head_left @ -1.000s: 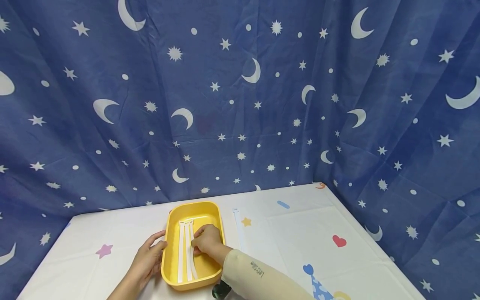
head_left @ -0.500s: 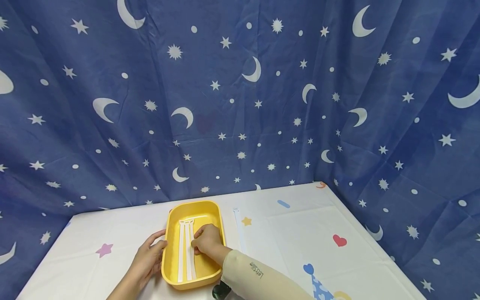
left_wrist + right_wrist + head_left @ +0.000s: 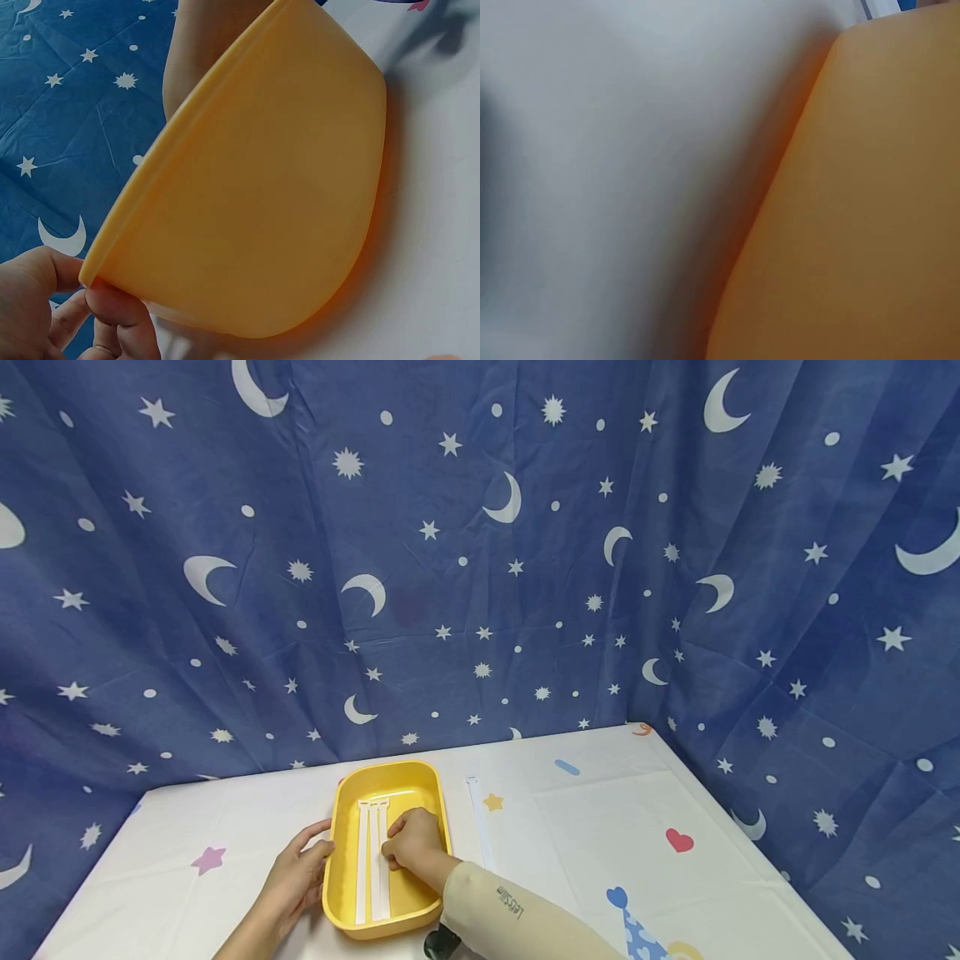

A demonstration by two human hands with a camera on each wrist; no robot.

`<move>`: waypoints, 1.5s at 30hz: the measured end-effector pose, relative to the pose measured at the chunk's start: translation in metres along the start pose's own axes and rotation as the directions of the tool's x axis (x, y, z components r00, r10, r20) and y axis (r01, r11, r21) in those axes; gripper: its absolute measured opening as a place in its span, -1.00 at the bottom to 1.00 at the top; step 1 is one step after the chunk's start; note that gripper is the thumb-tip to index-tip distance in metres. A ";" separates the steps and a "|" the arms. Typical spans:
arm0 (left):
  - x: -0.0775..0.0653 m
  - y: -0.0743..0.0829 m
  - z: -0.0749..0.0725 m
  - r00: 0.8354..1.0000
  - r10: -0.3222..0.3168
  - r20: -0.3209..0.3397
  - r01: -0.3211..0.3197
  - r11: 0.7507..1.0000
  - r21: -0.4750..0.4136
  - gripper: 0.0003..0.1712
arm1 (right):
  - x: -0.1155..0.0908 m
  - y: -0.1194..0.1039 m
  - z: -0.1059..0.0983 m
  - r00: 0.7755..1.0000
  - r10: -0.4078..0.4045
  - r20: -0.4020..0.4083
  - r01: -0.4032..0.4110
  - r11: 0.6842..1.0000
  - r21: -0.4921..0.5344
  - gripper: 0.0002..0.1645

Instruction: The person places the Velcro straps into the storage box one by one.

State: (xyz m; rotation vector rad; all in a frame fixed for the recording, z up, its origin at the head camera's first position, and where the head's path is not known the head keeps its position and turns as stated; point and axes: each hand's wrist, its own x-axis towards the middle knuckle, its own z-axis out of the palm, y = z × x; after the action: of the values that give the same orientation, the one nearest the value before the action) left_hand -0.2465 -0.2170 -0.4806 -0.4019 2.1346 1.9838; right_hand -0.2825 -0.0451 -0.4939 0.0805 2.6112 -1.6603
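A yellow tray (image 3: pixel 345 893) stands on the white-covered table. Inside it lie three white flat straps (image 3: pixel 374 868), side by side lengthwise, each with a wider buckle-like head at the far end. My left hand (image 3: pixel 298 872) pinches the tray's left rim between thumb and fingers; the left wrist view shows this grip on the tray wall (image 3: pixel 255 180). My right hand (image 3: pixel 416 843) reaches over the right rim and, with curled fingers, pinches the rightmost strap near its middle. Those fingertips are partly hidden. In the right wrist view only the tray's outer side (image 3: pixel 855 210) fills the right half.
Another pale strap (image 3: pixel 478 818) lies on the table just right of the tray, partly behind the right arm. A dark object (image 3: pixel 442 941) shows under the right sleeve. The tablecloth (image 3: pixel 555 827) has printed shapes, and a blue star-and-moon curtain (image 3: pixel 420 568) hangs behind.
The near end of the rightmost strap has swung left, and the strap now lies straighter beside the others. Both hands keep almost the same places.
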 end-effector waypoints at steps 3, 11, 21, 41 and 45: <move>0.000 0.000 0.000 1.000 -0.002 -0.003 0.002 1.000 0.003 -0.35 | 0.000 0.000 0.000 1.000 0.003 0.004 -0.003 1.000 0.001 -0.63; 0.000 0.001 0.000 1.000 -0.007 -0.004 0.007 1.000 0.015 -0.35 | 0.003 -0.001 -0.001 1.000 0.028 0.005 -0.028 0.999 0.021 -0.66; -0.002 0.002 0.001 1.000 -0.002 0.000 0.002 1.000 0.013 -0.34 | 0.003 -0.003 0.002 1.000 0.021 -0.008 -0.021 1.000 0.007 -0.63; 0.000 0.000 0.001 1.000 0.016 0.001 -0.016 1.000 0.004 -0.35 | 0.018 -0.057 -0.052 0.995 -0.030 0.097 0.025 0.998 0.052 -0.86; 0.000 -0.001 0.000 1.000 0.011 -0.001 -0.011 1.000 0.007 -0.35 | 0.034 -0.066 -0.080 0.998 -0.041 0.048 0.042 0.999 -0.014 -0.88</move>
State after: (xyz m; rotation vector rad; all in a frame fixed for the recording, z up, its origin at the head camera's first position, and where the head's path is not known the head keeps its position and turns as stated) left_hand -0.2466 -0.2167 -0.4813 -0.3904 2.1486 1.9818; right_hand -0.3218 0.0001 -0.4028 -0.0136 2.6072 -1.6334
